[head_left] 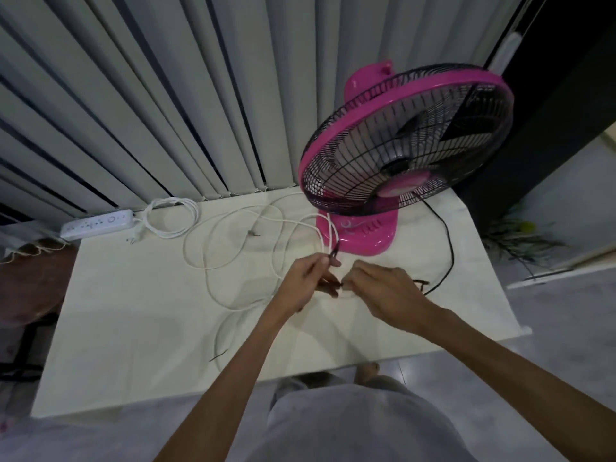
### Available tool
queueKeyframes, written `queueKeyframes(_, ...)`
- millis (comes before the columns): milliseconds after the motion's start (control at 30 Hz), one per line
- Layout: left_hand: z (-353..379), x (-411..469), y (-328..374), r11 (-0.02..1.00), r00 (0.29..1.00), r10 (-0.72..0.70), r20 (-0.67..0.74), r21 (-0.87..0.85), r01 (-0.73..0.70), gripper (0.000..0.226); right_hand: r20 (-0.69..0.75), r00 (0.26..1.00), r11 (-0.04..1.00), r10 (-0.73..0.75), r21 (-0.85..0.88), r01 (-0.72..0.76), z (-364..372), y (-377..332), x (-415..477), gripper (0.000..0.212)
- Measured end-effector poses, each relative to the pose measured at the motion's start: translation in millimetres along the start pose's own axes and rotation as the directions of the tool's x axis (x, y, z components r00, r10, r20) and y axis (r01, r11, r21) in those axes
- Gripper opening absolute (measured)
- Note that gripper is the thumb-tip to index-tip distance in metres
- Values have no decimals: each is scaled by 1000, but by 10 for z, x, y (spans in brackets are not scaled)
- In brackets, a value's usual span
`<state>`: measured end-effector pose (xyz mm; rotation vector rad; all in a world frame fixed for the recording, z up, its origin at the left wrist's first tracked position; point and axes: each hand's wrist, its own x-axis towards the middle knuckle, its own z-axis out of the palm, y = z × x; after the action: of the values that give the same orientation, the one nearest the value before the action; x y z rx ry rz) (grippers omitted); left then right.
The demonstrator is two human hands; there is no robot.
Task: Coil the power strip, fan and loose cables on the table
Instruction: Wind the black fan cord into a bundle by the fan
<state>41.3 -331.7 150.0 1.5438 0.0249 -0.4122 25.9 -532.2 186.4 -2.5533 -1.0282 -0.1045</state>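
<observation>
A pink fan (400, 148) with a black grille stands at the table's far right. Its black cord (448, 241) curves down the right side toward my hands. A long loose white cable (213, 268) sprawls in big loops across the table's middle. At the far left lies a white power strip (100, 223) with its own white cord (173, 216) in a coil beside it. My left hand (308, 278) pinches strands of the white cable together with a dark end, just in front of the fan base. My right hand (383, 288) pinches a dark cable end close to the left hand.
The white table (133, 328) backs onto grey vertical blinds (133, 111). A brown rounded object (33, 278) sits off the left edge. A plant (520, 238) stands on the floor at the right. My legs and a foot show below the near edge.
</observation>
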Motion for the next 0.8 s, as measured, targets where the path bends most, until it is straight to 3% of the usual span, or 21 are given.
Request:
queueKeyframes(100,180,55,-1,997,992,-51,113,-54,57,33,-162,966,972,201,154,-177,-121,288,-42,36)
queueKeyframes(167,284,105,19,984,981,-62,183,-151,91,34,-235,923,940,303,232,-249,-112,486,-128,29)
queueKeyframes(300,502,222,52,967,971,-74,228,-220,126,36,-223,821,803,526,448,-392,-57,813,-283,23)
queueKeyframes(367,609,247,45,928,974,-97,203,-335,162,34,-190,805,767,562,484,-421,-66,992,-333,24)
queueKeyframes(433,702,261,15,821,970,-147,193,-523,228,31,-142,838,782,527,466,-413,-56,1137,-366,23)
queueKeyframes(500,769,270,-22,644,969,-161,189,-723,249,30,-59,872,798,486,438,-414,-21,1287,-421,20)
queueKeyframes(633,590,229,-152,253,990,-105,93,-960,117,32,186,903,784,387,450,-428,135,1537,-730,10)
queueKeyframes(733,411,133,-327,135,990,-141,-8,-991,12,34,311,880,671,359,570,-475,273,1575,-970,9)
queueKeyframes(800,314,87,-471,105,975,-200,-98,-991,-78,30,403,826,539,394,627,-563,342,1578,-1043,10)
